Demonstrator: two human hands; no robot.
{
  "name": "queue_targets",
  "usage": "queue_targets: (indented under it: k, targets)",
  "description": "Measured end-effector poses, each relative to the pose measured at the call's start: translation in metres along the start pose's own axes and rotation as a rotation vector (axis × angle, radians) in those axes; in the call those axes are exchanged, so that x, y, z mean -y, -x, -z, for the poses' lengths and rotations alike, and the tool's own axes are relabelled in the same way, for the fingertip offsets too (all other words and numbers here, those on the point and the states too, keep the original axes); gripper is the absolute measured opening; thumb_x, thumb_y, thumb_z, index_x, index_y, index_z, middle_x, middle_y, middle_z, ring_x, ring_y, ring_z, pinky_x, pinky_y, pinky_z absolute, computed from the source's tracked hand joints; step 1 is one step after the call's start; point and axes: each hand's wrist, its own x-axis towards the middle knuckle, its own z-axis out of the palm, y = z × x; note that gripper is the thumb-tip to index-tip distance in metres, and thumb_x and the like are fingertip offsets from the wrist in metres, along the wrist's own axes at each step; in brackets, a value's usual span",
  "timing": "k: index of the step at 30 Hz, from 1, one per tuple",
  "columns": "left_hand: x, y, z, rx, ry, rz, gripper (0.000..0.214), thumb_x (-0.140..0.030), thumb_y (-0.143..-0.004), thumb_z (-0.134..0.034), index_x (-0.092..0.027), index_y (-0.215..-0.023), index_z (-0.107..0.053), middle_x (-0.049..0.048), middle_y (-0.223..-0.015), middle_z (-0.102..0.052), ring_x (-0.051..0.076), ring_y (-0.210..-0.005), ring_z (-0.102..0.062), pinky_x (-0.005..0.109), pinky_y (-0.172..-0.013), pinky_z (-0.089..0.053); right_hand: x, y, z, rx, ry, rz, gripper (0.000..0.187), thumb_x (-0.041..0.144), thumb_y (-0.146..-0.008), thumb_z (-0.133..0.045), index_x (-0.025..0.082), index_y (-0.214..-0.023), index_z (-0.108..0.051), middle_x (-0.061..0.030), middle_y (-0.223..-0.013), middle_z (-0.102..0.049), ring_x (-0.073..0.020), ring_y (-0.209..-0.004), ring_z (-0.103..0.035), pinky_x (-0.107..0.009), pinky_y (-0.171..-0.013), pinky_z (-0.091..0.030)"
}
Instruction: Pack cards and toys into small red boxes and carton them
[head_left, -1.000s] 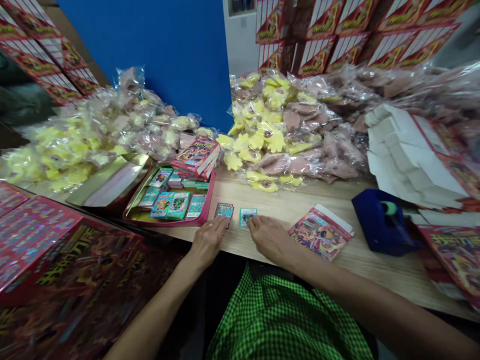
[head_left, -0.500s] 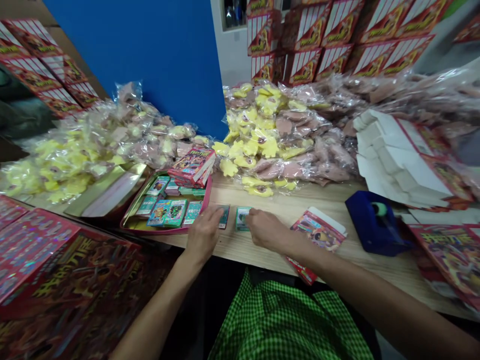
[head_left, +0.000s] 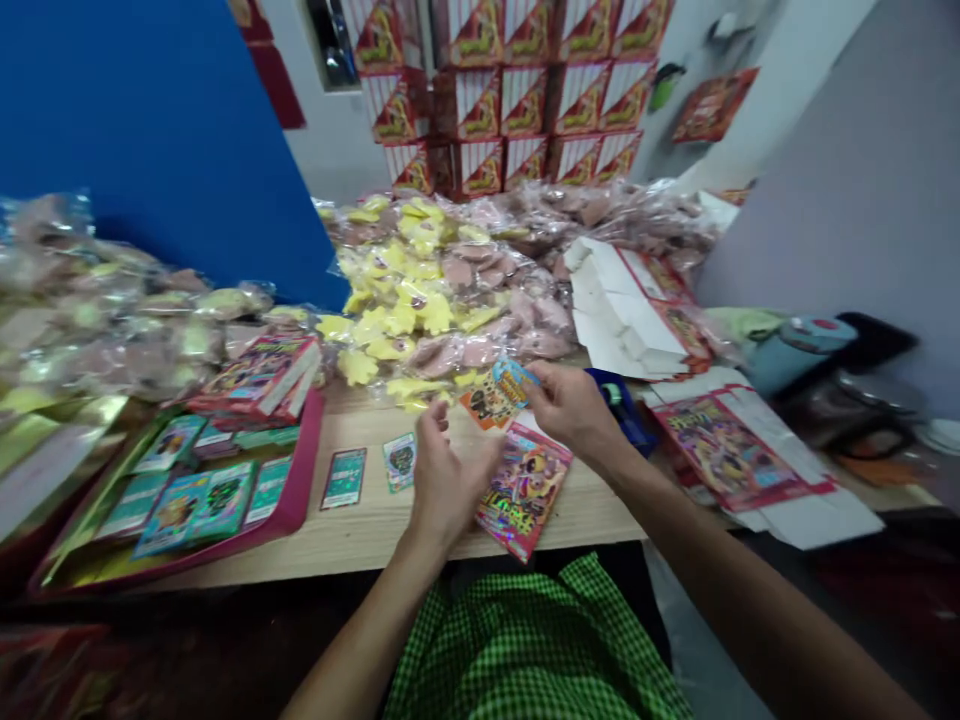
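The right hand (head_left: pixel 574 405) pinches what looks like one orange-and-blue card (head_left: pixel 495 394) over the far edge of the red box (head_left: pixel 525 485) on the worktop (head_left: pixel 375 535). The left hand (head_left: pixel 444 485), fingers loosely spread, is at the box's left; two small cards (head_left: pixel 344 478) lie farther left.

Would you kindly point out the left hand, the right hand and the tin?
Left hand (head_left: pixel 448 490): head view, back of hand.
Right hand (head_left: pixel 576 408): head view, back of hand.
Tin (head_left: pixel 304 473): head view, pink wall.
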Motion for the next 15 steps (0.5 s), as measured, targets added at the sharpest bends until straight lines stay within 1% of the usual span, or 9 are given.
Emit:
queue_targets:
  k: [2, 3, 4, 5, 6, 8, 10, 13, 15]
  targets:
    - [-0.007, 0.014, -0.028, 0.231, -0.182, -0.06, 0.11, -0.055, -0.058, -0.09, -0.017, -0.147, -0.039, 0.0233, -0.135, -0.059, 0.044, -0.126, -0.058, 0.064, -0.101, -0.049, -0.011, 0.006, 0.023, -0.115, 0.107, 0.017, 0.03, 0.014, -0.088, -0.05, 0.015, -0.113, -0.068, -0.0067, -0.086, -0.071, -0.0219, -0.073, -0.064, -0.031, -0.071, -0.047]
    - [-0.009, 0.019, -0.039, 0.332, -0.263, -0.087, 0.119, -0.052, -0.055, -0.092, -0.016, -0.152, -0.034, 0.0252, -0.135, -0.058, 0.048, -0.127, -0.056, 0.068, -0.102, -0.046, -0.015, 0.009, 0.033, -0.166, 0.163, 0.03, 0.036, 0.013, -0.087, -0.049, 0.014, -0.118, -0.065, -0.0073, -0.088, -0.071, -0.0223, -0.073, -0.064, -0.031, -0.071, -0.047]
    - [-0.012, 0.023, -0.047, 0.401, -0.333, -0.104, 0.122, -0.047, -0.056, -0.092, -0.014, -0.155, -0.028, 0.0259, -0.134, -0.058, 0.05, -0.126, -0.056, 0.071, -0.101, -0.045, -0.018, 0.013, 0.041, -0.208, 0.215, 0.042, 0.037, 0.012, -0.086, -0.048, 0.014, -0.119, -0.064, -0.0072, -0.087, -0.071, -0.0223, -0.072, -0.064, -0.031, -0.07, -0.047]
    - [-0.013, 0.026, -0.052, 0.436, -0.383, -0.111, 0.122, -0.042, -0.058, -0.09, -0.013, -0.157, -0.024, 0.0256, -0.131, -0.059, 0.051, -0.123, -0.058, 0.071, -0.099, -0.045, -0.021, 0.016, 0.046, -0.239, 0.257, 0.05, 0.035, 0.012, -0.085, -0.047, 0.015, -0.116, -0.063, -0.0069, -0.085, -0.071, -0.0223, -0.07, -0.064, -0.031, -0.069, -0.047]
    - [-0.014, 0.027, -0.055, 0.442, -0.41, -0.114, 0.121, -0.038, -0.06, -0.087, -0.013, -0.158, -0.021, 0.0245, -0.129, -0.058, 0.049, -0.12, -0.059, 0.07, -0.098, -0.046, -0.023, 0.019, 0.05, -0.259, 0.286, 0.053, 0.031, 0.012, -0.084, -0.046, 0.016, -0.111, -0.063, -0.0066, -0.084, -0.071, -0.0223, -0.07, -0.064, -0.03, -0.068, -0.047]
    - [-0.015, 0.027, -0.052, 0.381, -0.401, -0.141, 0.12, -0.033, -0.062, -0.083, -0.014, -0.159, -0.015, 0.0216, -0.129, -0.054, 0.045, -0.12, -0.058, 0.067, -0.099, -0.048, -0.024, 0.025, 0.053, -0.29, 0.314, 0.075, 0.027, 0.011, -0.084, -0.046, 0.019, -0.104, -0.062, -0.0064, -0.085, -0.071, -0.0226, -0.073, -0.065, -0.031, -0.069, -0.047]
    - [-0.015, 0.027, -0.042, 0.265, -0.334, -0.238, 0.122, -0.031, -0.06, -0.083, -0.017, -0.16, -0.014, 0.0193, -0.136, -0.047, 0.042, -0.127, -0.052, 0.063, -0.105, -0.047, -0.02, 0.029, 0.053, -0.307, 0.282, 0.141, 0.028, 0.01, -0.085, -0.045, 0.019, -0.107, -0.06, -0.0065, -0.09, -0.072, -0.0217, -0.074, -0.065, -0.03, -0.069, -0.048]
    - [-0.015, 0.029, -0.027, 0.093, -0.266, -0.396, 0.114, -0.028, -0.06, -0.082, -0.019, -0.157, -0.021, 0.0178, -0.141, -0.04, 0.039, -0.134, -0.044, 0.06, -0.112, -0.043, -0.006, 0.035, 0.049, -0.298, 0.167, 0.291, 0.025, 0.009, -0.088, -0.044, 0.018, -0.108, -0.057, -0.0061, -0.091, -0.07, -0.0194, -0.073, -0.065, -0.03, -0.068, -0.049]
    - [-0.015, 0.03, -0.02, -0.002, -0.234, -0.439, 0.108, -0.029, -0.063, -0.082, -0.017, -0.154, -0.025, 0.0183, -0.141, -0.041, 0.038, -0.134, -0.045, 0.06, -0.112, -0.044, 0.008, 0.039, 0.046, -0.266, 0.136, 0.385, 0.023, 0.008, -0.087, -0.045, 0.019, -0.104, -0.056, -0.0055, -0.09, -0.068, -0.0202, -0.079, -0.064, -0.031, -0.07, -0.049]
